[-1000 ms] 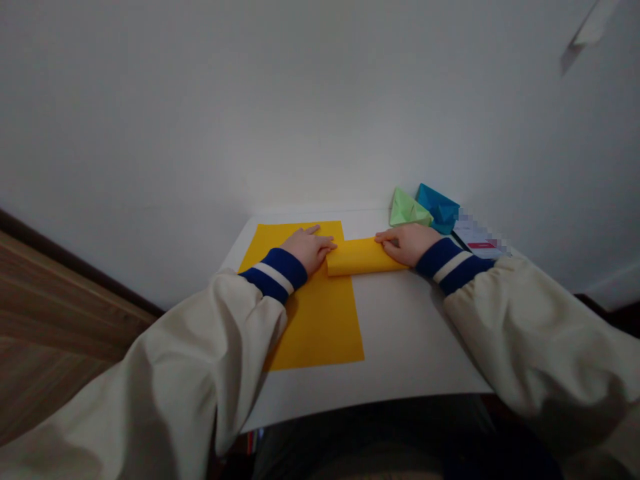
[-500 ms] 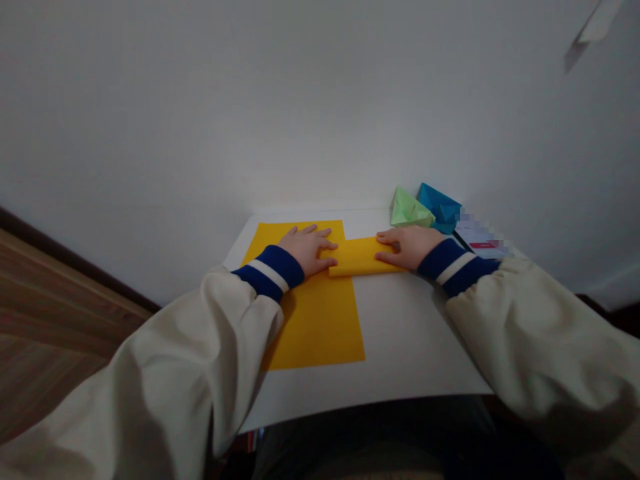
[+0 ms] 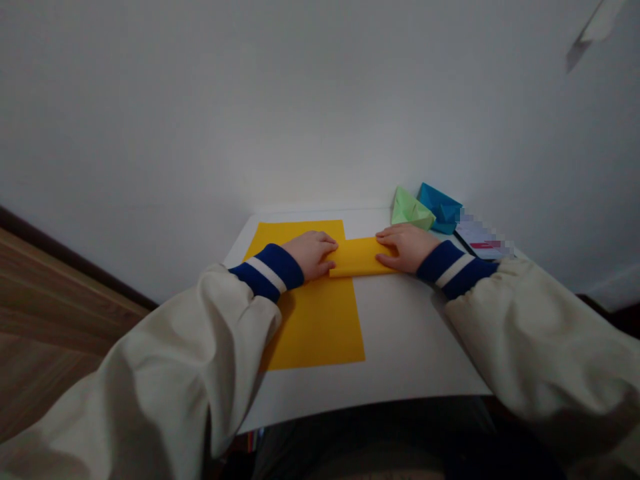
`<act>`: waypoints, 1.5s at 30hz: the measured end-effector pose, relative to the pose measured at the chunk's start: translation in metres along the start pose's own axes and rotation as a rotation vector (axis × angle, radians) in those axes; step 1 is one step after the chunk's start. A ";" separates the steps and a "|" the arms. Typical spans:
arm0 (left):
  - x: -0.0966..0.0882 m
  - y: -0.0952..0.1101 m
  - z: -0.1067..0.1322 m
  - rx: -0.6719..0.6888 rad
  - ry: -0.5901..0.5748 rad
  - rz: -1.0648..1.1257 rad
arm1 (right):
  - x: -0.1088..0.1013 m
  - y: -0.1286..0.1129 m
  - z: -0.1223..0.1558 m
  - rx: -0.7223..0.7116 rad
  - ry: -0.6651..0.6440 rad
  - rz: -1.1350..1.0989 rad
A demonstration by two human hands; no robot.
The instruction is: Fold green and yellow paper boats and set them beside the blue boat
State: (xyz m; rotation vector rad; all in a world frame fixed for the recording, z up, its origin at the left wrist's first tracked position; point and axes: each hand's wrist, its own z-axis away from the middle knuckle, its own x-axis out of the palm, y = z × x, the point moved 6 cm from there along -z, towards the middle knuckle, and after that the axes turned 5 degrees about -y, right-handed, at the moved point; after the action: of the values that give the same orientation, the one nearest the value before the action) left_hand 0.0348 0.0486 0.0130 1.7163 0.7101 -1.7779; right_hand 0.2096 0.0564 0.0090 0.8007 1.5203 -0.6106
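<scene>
A folded yellow paper (image 3: 360,257) lies on the white table (image 3: 405,340), partly over a flat yellow sheet (image 3: 315,313). My left hand (image 3: 313,253) presses on the folded paper's left end with fingers curled down onto it. On the right end rests my right hand (image 3: 407,245), its fingers stretched flat along the paper. Both hands touch the folded piece and neither lifts it.
A green folded paper boat (image 3: 410,211) and a blue one (image 3: 440,208) stand at the table's back right by the wall. A white card with a red mark (image 3: 480,240) lies right of my right wrist. Wooden floor (image 3: 50,313) shows at left.
My left hand's fingers have curled and slid onto the folded paper's left end. My right hand has shifted slightly left along the fold. The folded paper now lies flatter.
</scene>
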 end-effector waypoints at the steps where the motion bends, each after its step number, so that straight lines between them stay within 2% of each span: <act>1: 0.000 0.001 0.000 -0.008 -0.010 0.008 | 0.001 0.001 0.000 0.004 0.000 -0.020; 7: -0.003 0.003 0.001 -0.053 -0.059 0.070 | 0.004 0.005 0.002 -0.011 -0.027 -0.056; 14: -0.002 0.001 0.001 -0.012 -0.065 0.106 | 0.004 0.005 0.005 0.001 -0.030 -0.044; 19: 0.003 0.000 -0.001 0.020 -0.118 0.082 | 0.005 0.005 0.006 0.016 -0.045 -0.031; 28: 0.001 0.004 0.003 -0.028 -0.188 0.117 | 0.003 0.005 0.008 0.021 -0.054 -0.026; 30: 0.001 0.004 0.002 -0.055 -0.176 0.122 | 0.004 0.005 0.006 0.030 -0.058 -0.024; 32: -0.001 0.004 0.000 -0.090 -0.111 0.096 | 0.006 0.003 0.003 0.027 -0.063 -0.024; 35: -0.002 0.010 -0.003 -0.090 -0.048 -0.023 | 0.007 0.001 -0.002 0.011 -0.065 -0.022; 41: -0.006 0.012 0.002 -0.263 0.005 -0.132 | 0.005 -0.001 -0.007 0.010 -0.069 -0.019; 45: -0.007 0.017 0.005 -0.223 0.068 -0.156 | 0.003 -0.003 -0.010 0.017 -0.055 -0.019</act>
State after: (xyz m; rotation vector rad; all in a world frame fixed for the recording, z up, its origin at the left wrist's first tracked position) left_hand 0.0439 0.0331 0.0199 1.6145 1.0550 -1.6758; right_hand 0.2014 0.0627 0.0065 0.7771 1.4759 -0.6553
